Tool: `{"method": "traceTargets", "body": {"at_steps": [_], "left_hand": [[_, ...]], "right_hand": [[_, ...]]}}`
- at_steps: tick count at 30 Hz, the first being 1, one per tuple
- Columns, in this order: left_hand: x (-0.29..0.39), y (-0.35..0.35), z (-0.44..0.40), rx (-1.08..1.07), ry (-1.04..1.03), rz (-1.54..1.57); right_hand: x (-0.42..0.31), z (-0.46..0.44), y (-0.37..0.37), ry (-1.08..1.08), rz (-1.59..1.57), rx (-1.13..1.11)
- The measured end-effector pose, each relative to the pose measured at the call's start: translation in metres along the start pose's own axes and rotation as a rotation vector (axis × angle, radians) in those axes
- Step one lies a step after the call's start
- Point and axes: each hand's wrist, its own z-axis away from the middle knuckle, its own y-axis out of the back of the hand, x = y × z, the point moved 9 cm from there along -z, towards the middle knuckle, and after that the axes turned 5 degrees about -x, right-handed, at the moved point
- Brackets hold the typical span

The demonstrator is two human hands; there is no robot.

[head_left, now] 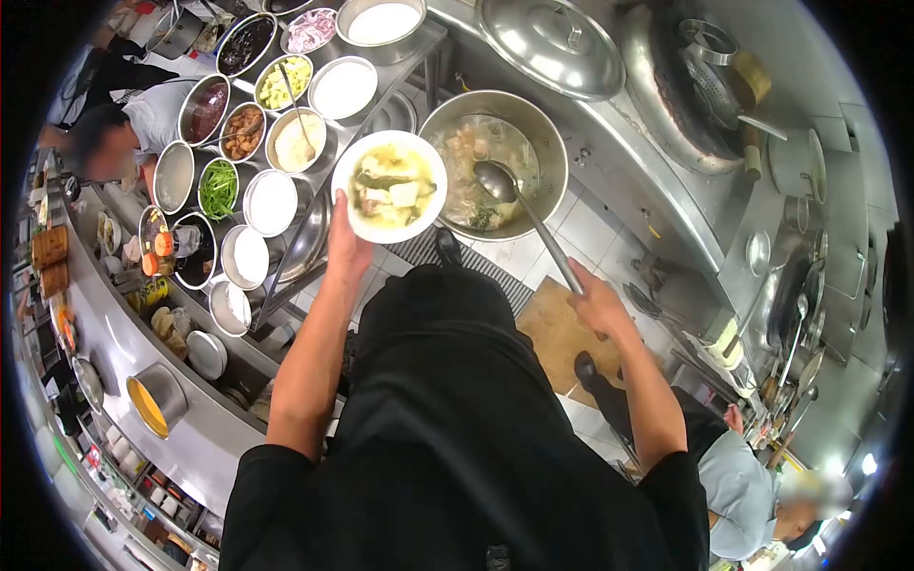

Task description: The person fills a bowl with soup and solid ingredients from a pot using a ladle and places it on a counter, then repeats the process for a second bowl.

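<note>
"Tiled floor (595, 226) below. What's held?"
"Left hand (349, 240) grips the bowl (400, 232) by its edge; right hand (602, 300) is closed round the ladle's (496, 181) handle."
"Where's the ladle's head?"
"Within the pot (552, 162), just right of the bowl. Filled tins (395, 45) crowd the surface (405, 71) beyond."

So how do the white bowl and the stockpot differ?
The white bowl is smaller than the silvery metal stockpot. The left hand holds the white bowl; no hand holds the stockpot. The white bowl's contents look yellower, the stockpot's paler and cloudier. Both are round, open and contain chunky food.
</note>
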Motion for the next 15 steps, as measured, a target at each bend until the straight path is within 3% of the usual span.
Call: {"method": "traceTargets", "body": {"at_steps": [6,10,12,15], "left_hand": [[0.005,0.030,0.045,0.041,-0.016,0.033],[0.008,0.039,0.066,0.111,-0.033,0.054],[0.009,0.042,0.071,0.103,-0.046,0.060],[0.008,0.048,0.074,0.129,-0.035,0.054]], "right_hand": [[0.000,-0.087,-0.017,0.125,0.379,0.120],[-0.005,-0.133,-0.019,0.217,0.344,0.050],[-0.008,-0.134,-0.021,0.005,-0.095,-0.304],[0.008,-0.153,-0.024,-0.109,-0.432,-0.435]]}}
